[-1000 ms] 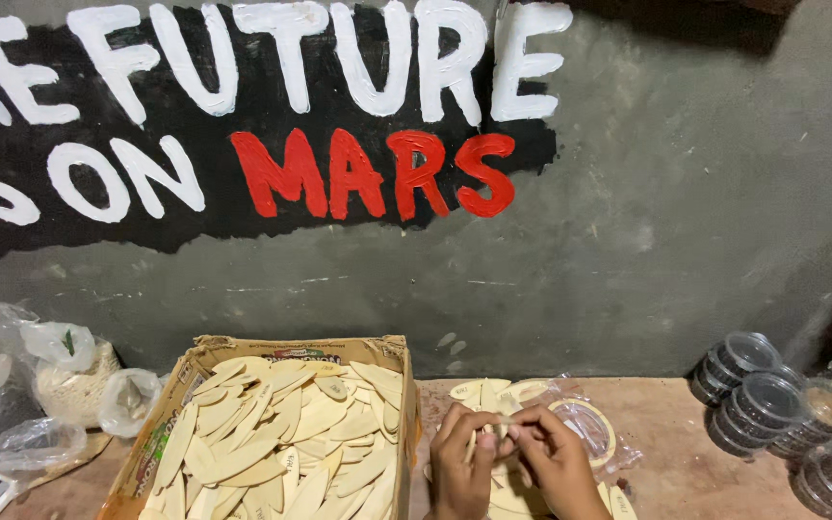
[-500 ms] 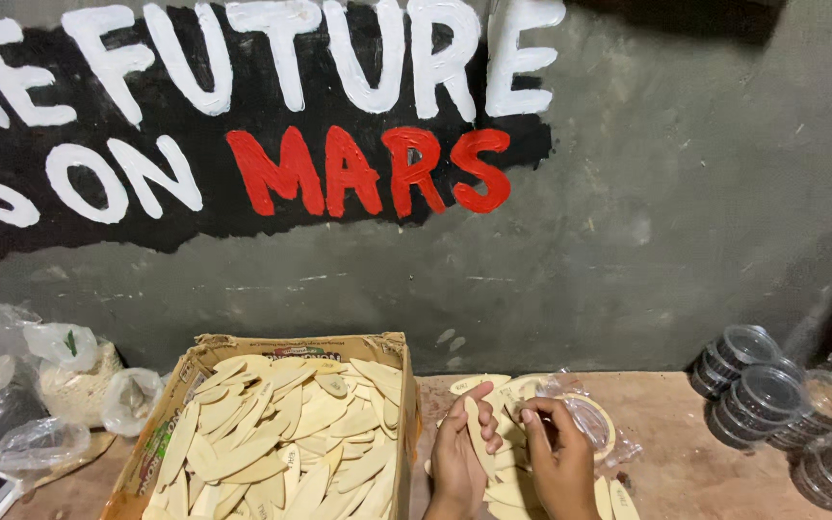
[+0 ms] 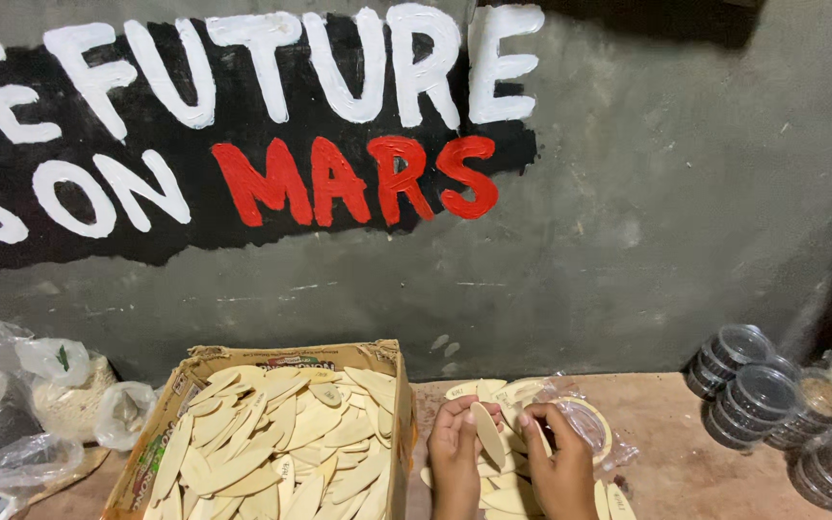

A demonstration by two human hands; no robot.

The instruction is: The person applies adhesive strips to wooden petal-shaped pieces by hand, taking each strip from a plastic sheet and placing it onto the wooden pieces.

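Note:
My left hand (image 3: 455, 455) and my right hand (image 3: 559, 462) meet at the bottom centre over a wooden table (image 3: 666, 424). Between their fingertips stands a pale oval wooden piece (image 3: 486, 430), tilted upright; both hands pinch it. Under and around the hands lie several more of the same flat pale pieces (image 3: 507, 499), with a clear plastic bag (image 3: 580, 414) and a round lid behind them. Just left of my left hand stands an open cardboard box (image 3: 399, 385) filled with several of these oval pieces (image 3: 281, 443).
Stacks of clear round lidded containers (image 3: 753, 390) stand at the right edge of the table. Crumpled plastic bags (image 3: 40, 395) lie at the left. A grey wall with large painted letters (image 3: 628, 221) rises right behind the table.
The hands have drawn closer to me and lifted one oval piece up between them; before, they were pressed on the pile and the bag.

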